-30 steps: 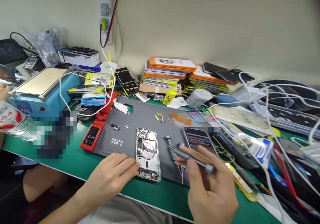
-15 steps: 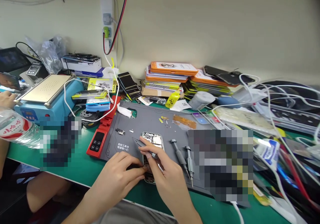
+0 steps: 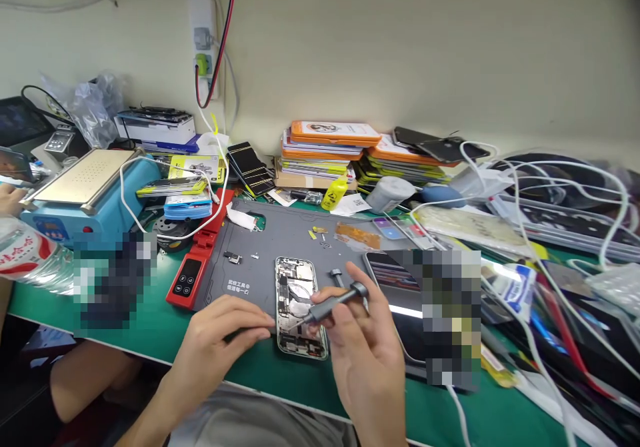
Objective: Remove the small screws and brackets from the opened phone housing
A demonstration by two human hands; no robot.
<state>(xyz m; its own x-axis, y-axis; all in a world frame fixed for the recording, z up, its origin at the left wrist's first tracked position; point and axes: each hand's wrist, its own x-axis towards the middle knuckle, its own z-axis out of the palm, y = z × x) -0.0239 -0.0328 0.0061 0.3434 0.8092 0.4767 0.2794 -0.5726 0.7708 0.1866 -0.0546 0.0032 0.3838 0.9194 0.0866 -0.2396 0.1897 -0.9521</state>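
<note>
An opened phone [image 3: 295, 294] with bare inner parts lies on the front of the grey mat [image 3: 260, 247]. My right hand [image 3: 363, 347] holds a grey precision screwdriver [image 3: 327, 306], its thin tip slanting down to the left over the phone's lower half. Whether the tip touches a screw, I cannot tell. At the phone's left edge my left hand [image 3: 225, 340] is closed in a pinch, with something thin and dark partly showing between its fingers. A second screwdriver [image 3: 336, 275] lies behind my right hand, mostly hidden. Small phone parts [image 3: 233, 257] sit on the mat further left.
Left of the mat are a red device with buttons [image 3: 186, 282] and a blue heating machine [image 3: 95, 200]. A dark phone screen [image 3: 395, 294] lies to the right, partly blurred. Stacked boxes [image 3: 330, 147] line the wall. Another person's hand [image 3: 11, 198] is at far left.
My right hand has shifted right and turned over; the grey tool in it now points down-left at the phone. My left hand has drawn back to the phone's left edge, uncovering its inside.
</note>
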